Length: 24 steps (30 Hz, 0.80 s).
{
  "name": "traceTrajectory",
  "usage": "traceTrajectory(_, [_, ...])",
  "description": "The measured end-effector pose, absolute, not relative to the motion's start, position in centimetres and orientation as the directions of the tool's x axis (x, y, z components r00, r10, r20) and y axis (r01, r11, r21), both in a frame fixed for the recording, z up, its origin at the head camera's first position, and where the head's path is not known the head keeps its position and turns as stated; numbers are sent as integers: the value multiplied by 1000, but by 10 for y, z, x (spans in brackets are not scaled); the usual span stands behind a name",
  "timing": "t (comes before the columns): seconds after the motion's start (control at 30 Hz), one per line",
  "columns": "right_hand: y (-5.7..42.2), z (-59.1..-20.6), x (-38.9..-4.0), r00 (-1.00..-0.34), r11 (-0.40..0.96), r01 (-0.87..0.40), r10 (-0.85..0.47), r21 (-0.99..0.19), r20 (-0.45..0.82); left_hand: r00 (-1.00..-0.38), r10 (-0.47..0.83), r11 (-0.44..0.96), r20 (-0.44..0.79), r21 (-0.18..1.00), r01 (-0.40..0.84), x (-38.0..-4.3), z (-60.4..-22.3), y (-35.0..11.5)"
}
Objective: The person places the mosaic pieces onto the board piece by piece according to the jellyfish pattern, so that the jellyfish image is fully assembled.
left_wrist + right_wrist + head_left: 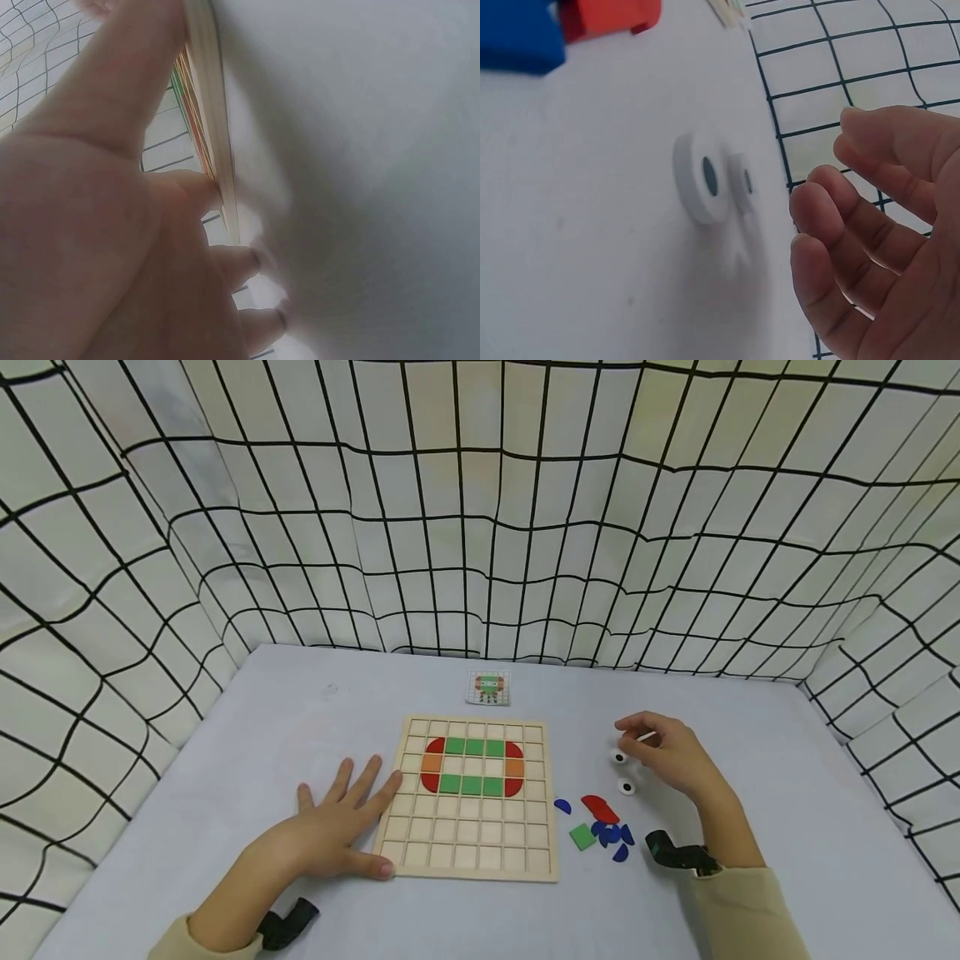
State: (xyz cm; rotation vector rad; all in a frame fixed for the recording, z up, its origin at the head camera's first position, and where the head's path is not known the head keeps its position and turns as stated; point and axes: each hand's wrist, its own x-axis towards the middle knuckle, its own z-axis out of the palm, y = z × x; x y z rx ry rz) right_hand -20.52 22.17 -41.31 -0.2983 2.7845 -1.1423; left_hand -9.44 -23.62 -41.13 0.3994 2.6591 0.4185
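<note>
Head view: the left hand (330, 835) is spread wide, pressing the counter (300, 718) and touching the left edge of the wooden grid board (467, 832), where a ring of coloured tiles (474, 747) sits in the upper rows! The right hand (673, 758), fingers loosely bent, hovers by two white discs (626, 787), right of the board, with blue pieces (612, 833) nearer the board. Left wrist: fingers stretch along the board's pale side. Right wrist: thumb and fingers stand apart, nothing between them, the discs upright on edge in this sideways view.
</note>
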Motion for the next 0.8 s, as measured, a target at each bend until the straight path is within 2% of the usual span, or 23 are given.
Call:
traceTrajectory(0.47, [223, -423, -209, -969, 765, -115, -226, -634, -98, -875, 340, 904, -343, 375, 204, -92, -406, -238])
traceTrajectory(0.8, [220, -421, -206, -968, 778, -115, -227, -618, -106, -878, 334, 912, -344, 353, 209, -93, -411, -238])
